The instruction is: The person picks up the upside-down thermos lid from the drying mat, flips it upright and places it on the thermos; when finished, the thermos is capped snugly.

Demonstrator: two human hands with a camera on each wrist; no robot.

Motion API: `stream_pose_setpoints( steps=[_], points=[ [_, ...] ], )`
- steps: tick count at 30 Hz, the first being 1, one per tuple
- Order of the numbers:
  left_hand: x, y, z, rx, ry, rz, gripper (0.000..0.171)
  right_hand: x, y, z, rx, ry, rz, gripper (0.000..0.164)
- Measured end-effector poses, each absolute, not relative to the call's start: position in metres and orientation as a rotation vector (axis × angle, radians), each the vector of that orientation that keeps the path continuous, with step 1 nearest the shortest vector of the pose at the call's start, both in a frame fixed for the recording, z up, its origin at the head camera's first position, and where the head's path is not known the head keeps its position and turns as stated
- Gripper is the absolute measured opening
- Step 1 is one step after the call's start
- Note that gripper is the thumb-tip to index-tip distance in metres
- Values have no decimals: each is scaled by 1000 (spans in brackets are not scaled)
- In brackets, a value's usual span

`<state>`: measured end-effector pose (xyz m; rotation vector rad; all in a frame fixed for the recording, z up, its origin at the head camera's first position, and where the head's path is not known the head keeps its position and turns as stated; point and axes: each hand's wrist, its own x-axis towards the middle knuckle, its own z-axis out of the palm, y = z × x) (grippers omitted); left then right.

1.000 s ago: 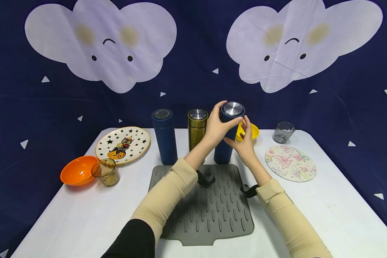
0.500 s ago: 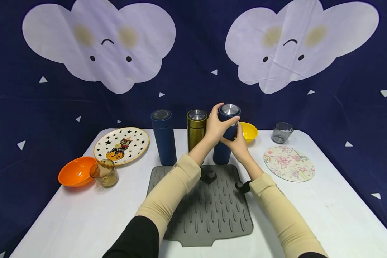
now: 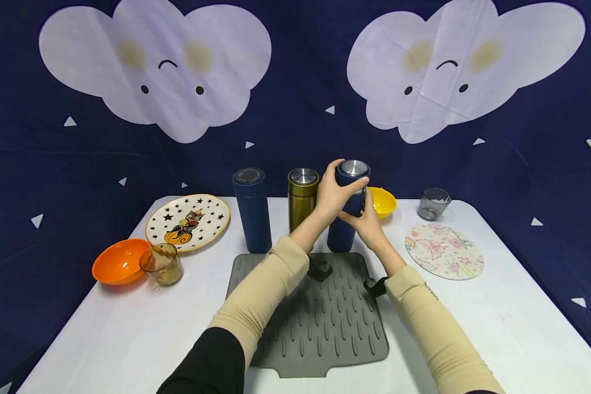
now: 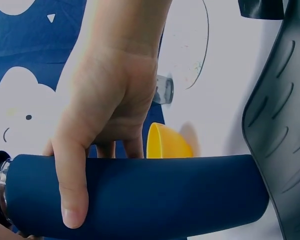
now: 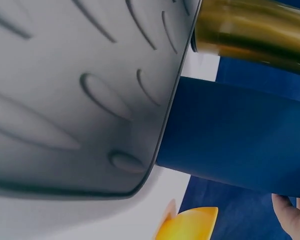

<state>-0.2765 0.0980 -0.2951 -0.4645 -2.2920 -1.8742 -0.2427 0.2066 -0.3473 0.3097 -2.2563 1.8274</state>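
Observation:
A blue thermos with a brushed steel top stands upright just behind the grey ridged mat. My left hand grips its lid, thumb across the front and fingers round the far side. Lower down, my right hand holds the body; in the left wrist view this hand has its thumb laid over the blue wall. A shiny steel ring shows between lid and body there. Beside my left hand stands a gold thermos. Another blue thermos, dark-topped, is farther left.
On the left are an orange bowl, an amber glass and a star-patterned plate. A yellow bowl sits behind my right hand. Farther right are a grey glass and a round floral mat.
My right hand, its fingers spread beside the thermos a second ago, has closed round the body. My left hand keeps its grip on the lid. The other things stay put.

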Motion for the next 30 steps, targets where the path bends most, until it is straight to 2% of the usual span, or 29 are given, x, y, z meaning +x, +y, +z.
stream_pose_setpoints(
  steps=[19, 30],
  points=[
    [-278, 98, -304, -438, -2342, -1731, 76, -244, 206, -348, 328, -2257, 1827, 84],
    [-282, 98, -322, -534, -2162, -1838, 65, -243, 206, -348, 336, -2248, 1809, 80]
  ],
)
